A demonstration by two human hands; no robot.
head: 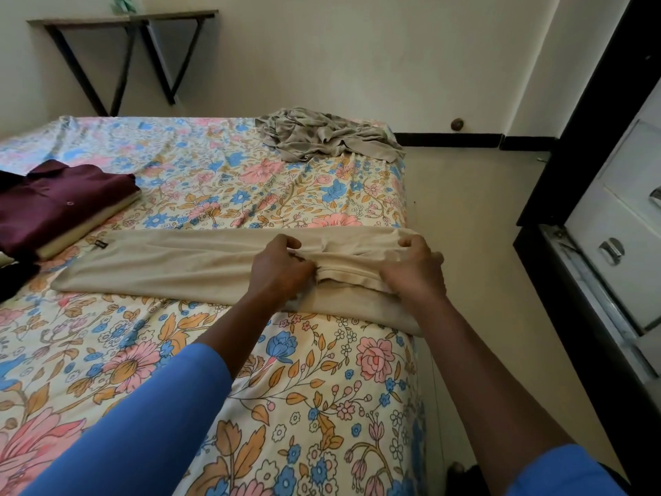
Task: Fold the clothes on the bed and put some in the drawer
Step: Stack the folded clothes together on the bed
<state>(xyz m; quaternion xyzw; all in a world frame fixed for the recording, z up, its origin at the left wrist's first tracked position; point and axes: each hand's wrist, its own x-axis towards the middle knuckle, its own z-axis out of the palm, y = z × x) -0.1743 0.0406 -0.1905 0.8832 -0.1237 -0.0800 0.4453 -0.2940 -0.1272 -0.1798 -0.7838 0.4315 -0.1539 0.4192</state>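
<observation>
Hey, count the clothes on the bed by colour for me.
Beige garment: 1
Maroon shirt: 1
Cream folded piece under it: 1
Grey crumpled garment: 1
Black piece, cut off at left: 1
Total: 5

Soft, diffuse light fills the room evenly and moderately brightly, its source outside the view. Shadows stay faint: thin dark creases in the beige garment [179, 266] where the left hand [279, 270] and right hand [415, 270] grip it, and grey patches beside the brackets of the wall shelf [121, 17]. A small glint sits on the metal drawer handle [611, 250]. The wide lens bows the bed [322, 388] edge and leans the dark cabinet frame [590, 119], the corners darken, and the nearest blue sleeve [143, 424] looks slightly soft.
</observation>
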